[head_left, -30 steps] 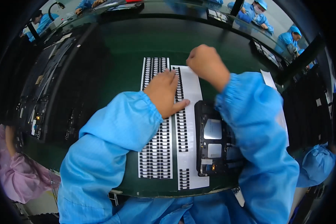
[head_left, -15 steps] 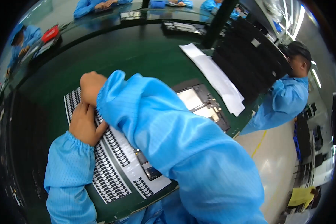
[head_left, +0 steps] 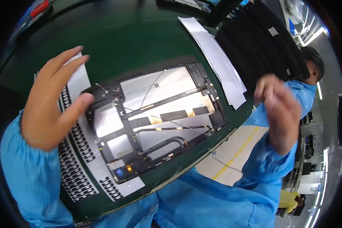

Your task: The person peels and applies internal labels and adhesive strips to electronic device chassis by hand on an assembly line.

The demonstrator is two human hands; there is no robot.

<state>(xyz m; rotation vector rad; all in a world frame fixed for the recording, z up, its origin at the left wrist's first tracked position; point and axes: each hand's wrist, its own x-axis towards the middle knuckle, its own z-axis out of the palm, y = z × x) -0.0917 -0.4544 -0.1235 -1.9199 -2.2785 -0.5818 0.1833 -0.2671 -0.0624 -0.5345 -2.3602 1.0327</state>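
My left hand (head_left: pixel 51 100) is open, thumb and fingers spread, over white sheets at the left. Those carry rows of small black stickers (head_left: pixel 74 173). Its thumb tip is near the upper left corner of an opened flat electronic device (head_left: pixel 163 95), which looks like a tablet's inside. Silver panels, a black frame, flat cables and thin wires show in it. Raised at the right, past the table's edge, my right hand (head_left: pixel 279 110) is blurred. Its fingers are curled together; anything between them is too smeared to make out.
Folded white paper (head_left: pixel 216 60) lies beyond the device, beside a stack of black trays or foam sheets (head_left: pixel 254 45). At the right stands a person in blue workwear (head_left: pixel 292 95). The green table's front edge (head_left: pixel 186 167) runs close to my body.
My hands were together on the sticker sheets and have come apart. The right swung across to the far right, uncovering the device; the left lifted and spread its fingers. The view has shifted.
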